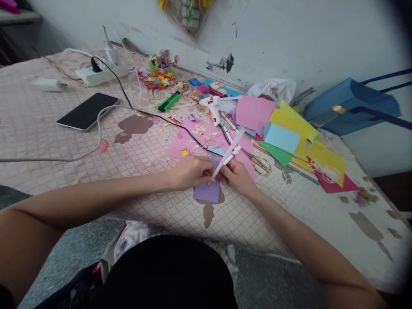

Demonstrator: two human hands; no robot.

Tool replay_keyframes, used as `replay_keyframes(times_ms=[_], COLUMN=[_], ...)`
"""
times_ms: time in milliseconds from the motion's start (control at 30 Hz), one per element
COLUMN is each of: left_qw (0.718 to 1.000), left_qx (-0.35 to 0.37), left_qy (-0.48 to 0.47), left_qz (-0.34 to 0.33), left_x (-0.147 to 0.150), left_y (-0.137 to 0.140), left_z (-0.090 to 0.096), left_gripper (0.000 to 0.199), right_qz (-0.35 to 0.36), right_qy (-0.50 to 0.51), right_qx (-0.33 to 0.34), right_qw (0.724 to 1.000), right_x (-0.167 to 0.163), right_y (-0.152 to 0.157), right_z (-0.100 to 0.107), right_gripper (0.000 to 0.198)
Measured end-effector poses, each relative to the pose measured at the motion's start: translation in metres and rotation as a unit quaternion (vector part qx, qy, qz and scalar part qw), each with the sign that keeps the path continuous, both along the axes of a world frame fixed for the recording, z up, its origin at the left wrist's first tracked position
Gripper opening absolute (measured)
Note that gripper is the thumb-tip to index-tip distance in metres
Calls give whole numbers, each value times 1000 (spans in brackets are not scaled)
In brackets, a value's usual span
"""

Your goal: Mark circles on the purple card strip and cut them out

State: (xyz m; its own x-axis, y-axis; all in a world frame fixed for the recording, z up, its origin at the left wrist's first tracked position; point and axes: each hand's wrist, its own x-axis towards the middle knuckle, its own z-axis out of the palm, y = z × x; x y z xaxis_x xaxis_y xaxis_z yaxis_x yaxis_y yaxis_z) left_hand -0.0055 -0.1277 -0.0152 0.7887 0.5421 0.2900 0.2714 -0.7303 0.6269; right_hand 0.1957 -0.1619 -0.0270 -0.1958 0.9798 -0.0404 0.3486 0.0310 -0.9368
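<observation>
The black top (170,274) of the seated person lies nearest the camera, with both forearms reaching past it onto the table (154,150). The purple card (206,196) lies flat near the table's front edge, partly under the hands. The left hand (194,172) has thumb and forefinger pinched together on the lower end of the white strip (231,149), just over the card. The right hand (240,177) has its fingers curled in at the same end; whether they grip the strip, the pen (232,155) beside it or both, one cannot tell.

The strip slants up and away, its far end unsupported above the pink sheet (176,148), so a loose pinch could let it twist or swing. Neither hand clearly presses the card down, so a sideways tug might slide or turn it. A small pale spot (208,183) on the card may be glue, though it is too small to tell; if it is wet, a fingertip could smear it. Scraps (200,128) are strewn just beyond the hands and might stick to anything tacky.

The black cord (189,134) runs close behind the fingers, seemingly to the glue gun (212,105); a wrist catching it could drag the gun. The scissors (262,165) lie near the right hand, where a careless sweep might knock them.
</observation>
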Motion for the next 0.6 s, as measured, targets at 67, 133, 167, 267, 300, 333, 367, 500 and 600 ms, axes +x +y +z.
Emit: replay_keyframes(times_ms=[67, 133, 167, 267, 300, 333, 367, 500, 600], left_qw=[1000, 1000, 1000, 1000, 1000, 1000, 1000, 1000, 1000], left_qx=[4, 7, 7, 3, 1, 1, 2, 9, 9], left_qy=[-2, -3, -4, -12, -14, -15, -17, -15, -7], left_qz=[2, 3, 2, -1, -2, -2, -2, -1, 3], left_x=[0, -1, -1, 0, 0, 0, 0, 0, 0], left_y=[0, -1, -1, -1, -1, -1, -1, -1, -1], left_z=[0, 0, 0, 0, 0, 0, 0, -1, 0], left_gripper=[9, 9, 9, 7, 7, 7, 8, 9, 9], right_qz=[19, 39, 47, 64, 67, 70, 71, 71, 74], right_qy=[-2, 0, 2, 3, 3, 2, 2, 3, 3], right_qx=[-8, -16, -20, -27, -29, -30, -31, -31, -31], right_qw=[1000, 999, 999, 998, 997, 997, 997, 997, 997], right_x=[-1, -2, -3, -5, -5, -6, -6, -5, -4], right_y=[5, 8, 9, 12, 12, 13, 13, 14, 14], right_z=[0, 0, 0, 1, 1, 2, 2, 1, 0], right_gripper=[39, 38, 38, 35, 35, 34, 34, 33, 31])
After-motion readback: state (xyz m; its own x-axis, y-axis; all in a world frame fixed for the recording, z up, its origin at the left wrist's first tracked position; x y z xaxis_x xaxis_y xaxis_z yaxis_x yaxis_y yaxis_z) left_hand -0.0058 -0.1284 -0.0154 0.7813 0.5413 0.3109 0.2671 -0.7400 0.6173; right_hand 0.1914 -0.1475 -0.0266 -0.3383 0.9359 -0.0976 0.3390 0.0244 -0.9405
